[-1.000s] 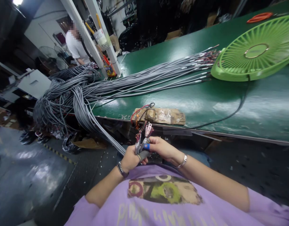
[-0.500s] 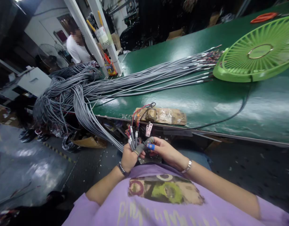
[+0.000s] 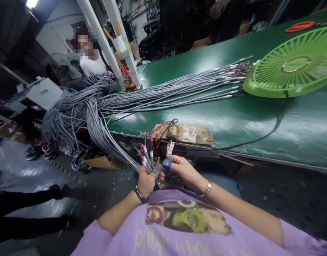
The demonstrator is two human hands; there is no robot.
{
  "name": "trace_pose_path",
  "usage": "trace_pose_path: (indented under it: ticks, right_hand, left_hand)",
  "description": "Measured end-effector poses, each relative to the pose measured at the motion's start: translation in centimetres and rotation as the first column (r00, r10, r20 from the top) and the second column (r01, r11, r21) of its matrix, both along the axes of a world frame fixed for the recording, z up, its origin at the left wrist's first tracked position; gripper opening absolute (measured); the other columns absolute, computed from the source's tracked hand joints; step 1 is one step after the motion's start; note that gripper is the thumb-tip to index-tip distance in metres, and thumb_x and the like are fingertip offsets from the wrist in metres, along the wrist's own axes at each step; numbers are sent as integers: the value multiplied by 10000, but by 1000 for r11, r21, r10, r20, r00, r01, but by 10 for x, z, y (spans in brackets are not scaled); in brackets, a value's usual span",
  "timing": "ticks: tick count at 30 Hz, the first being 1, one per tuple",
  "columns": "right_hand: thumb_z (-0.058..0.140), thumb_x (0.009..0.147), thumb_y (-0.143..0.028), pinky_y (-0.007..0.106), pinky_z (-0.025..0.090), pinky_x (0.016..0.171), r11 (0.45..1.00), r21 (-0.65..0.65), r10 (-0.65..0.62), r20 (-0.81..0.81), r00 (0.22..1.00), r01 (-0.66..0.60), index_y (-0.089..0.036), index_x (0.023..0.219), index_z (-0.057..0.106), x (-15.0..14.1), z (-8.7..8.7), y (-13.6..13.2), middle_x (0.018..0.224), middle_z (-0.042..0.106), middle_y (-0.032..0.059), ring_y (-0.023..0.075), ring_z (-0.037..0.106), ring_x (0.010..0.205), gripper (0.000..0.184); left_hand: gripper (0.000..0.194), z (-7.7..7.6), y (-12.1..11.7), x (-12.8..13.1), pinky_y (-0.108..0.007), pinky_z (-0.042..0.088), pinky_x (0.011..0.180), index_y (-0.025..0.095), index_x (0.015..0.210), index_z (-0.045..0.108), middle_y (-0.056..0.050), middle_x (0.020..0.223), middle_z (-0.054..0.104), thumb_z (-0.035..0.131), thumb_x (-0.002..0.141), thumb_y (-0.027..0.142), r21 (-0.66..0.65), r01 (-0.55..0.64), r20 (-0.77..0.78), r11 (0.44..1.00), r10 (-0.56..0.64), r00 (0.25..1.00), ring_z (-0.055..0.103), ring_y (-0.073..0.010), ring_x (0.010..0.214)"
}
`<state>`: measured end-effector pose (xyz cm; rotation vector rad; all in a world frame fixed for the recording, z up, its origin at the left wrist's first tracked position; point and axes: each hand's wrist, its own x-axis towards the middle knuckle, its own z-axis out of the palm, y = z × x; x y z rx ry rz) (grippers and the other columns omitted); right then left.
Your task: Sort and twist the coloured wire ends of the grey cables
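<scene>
My left hand (image 3: 146, 182) is closed around several grey cables (image 3: 120, 153) just below their stripped ends. Thin coloured wires (image 3: 142, 153) fan out above the fist, beyond white bands on the cables. My right hand (image 3: 185, 171) is beside it, thumb and forefinger pinched together close to the left fingertips. Blue tape (image 3: 167, 165) wraps the right thumb, and dark grey coverings sit on fingers of both hands. Whatever lies in the right pinch is too small and hidden to make out. Just above the right hand, a pale pink clip (image 3: 170, 148) stands at the bench edge.
A worn wooden block (image 3: 191, 134) lies at the front edge of the green bench (image 3: 227, 119). Long grey cables (image 3: 163, 89) run across it to a green fan (image 3: 295, 65). A co-worker (image 3: 92, 64) is behind the white posts (image 3: 131, 60). Someone's dark-trousered legs (image 3: 27, 202) show at lower left.
The wire ends above my left fist have spread and tilted left. My right hand has shifted slightly, still pinched. The co-worker's head has come up, and a person's legs have appeared at lower left.
</scene>
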<state>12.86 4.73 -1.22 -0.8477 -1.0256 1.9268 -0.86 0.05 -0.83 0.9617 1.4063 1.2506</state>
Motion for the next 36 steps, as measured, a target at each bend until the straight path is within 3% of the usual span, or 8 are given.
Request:
trace_pose_path:
  ticks: [5, 8, 12, 16, 20, 27, 32, 36]
  right_hand:
    - [795, 608, -385, 242, 347, 521, 982, -179, -87, -136, 987, 62, -184, 633, 580, 6, -14, 5, 552, 508, -44, 89, 401, 522, 295]
    - [771, 649, -411, 247, 415, 566, 971, -236, -29, -256, 966, -33, -187, 730, 636, 10, -11, 8, 663, 590, -14, 103, 481, 580, 274]
    - [810, 626, -403, 255, 437, 583, 973, -121, 148, -329, 933, -197, -169, 745, 640, 9, 2, 7, 662, 632, 1, 112, 556, 577, 312]
    - [779, 677, -438, 262, 409, 499, 975, -19, 203, -309, 929, -219, -179, 692, 566, 1, 5, 2, 518, 612, -10, 136, 570, 462, 336]
    - [735, 726, -468, 281, 426, 497, 983, -4, 177, -255, 951, -183, -188, 706, 531, -4, 5, -1, 494, 627, 5, 162, 590, 456, 347]
    - [767, 667, -492, 267, 395, 493, 993, -48, 93, -209, 973, -105, -180, 653, 553, -7, 11, -6, 476, 581, -17, 126, 527, 452, 379]
    - [829, 601, -342, 223, 381, 509, 982, -188, -53, -194, 980, 16, -165, 627, 604, -1, -9, -1, 525, 541, -42, 77, 453, 497, 288]
    - [747, 710, -406, 232, 457, 580, 954, -299, -71, -290, 954, -20, -181, 764, 687, 8, -20, 8, 685, 633, 7, 104, 531, 602, 239]
  left_hand:
    - [382, 6, 4, 3, -225, 474, 411, 140, 615, 658, -19, 474, 630, 750, 661, 507, 5, -19, 53, 1000, 19, 998, 559, -117, 386]
    - [402, 11, 5, 6, -230, 475, 398, 136, 621, 661, -17, 469, 623, 764, 633, 524, -6, -4, 67, 1000, 4, 998, 546, -116, 380]
    - [415, 11, 5, 7, -227, 481, 402, 130, 651, 678, -32, 504, 647, 754, 645, 539, -21, 80, 41, 997, -79, 996, 553, -116, 396]
    - [405, 7, 3, 5, -218, 475, 403, 136, 633, 673, -23, 468, 627, 751, 654, 533, -32, 107, -9, 994, -107, 994, 544, -111, 380]
    - [419, 6, 1, 3, -222, 471, 399, 141, 593, 652, -23, 461, 622, 745, 654, 545, -37, 83, -39, 996, -85, 996, 540, -111, 369]
    - [412, 1, 0, 4, -223, 467, 391, 142, 579, 642, -21, 461, 625, 751, 652, 532, -11, 6, -32, 1000, -6, 999, 546, -115, 366]
    - [411, 2, -1, 4, -223, 468, 396, 140, 601, 648, -15, 470, 623, 744, 656, 535, 24, -38, 20, 999, 37, 999, 550, -113, 384]
    - [419, 9, 0, 6, -213, 448, 388, 139, 633, 660, -9, 471, 616, 737, 656, 550, 41, -54, 50, 998, 51, 997, 540, -106, 384]
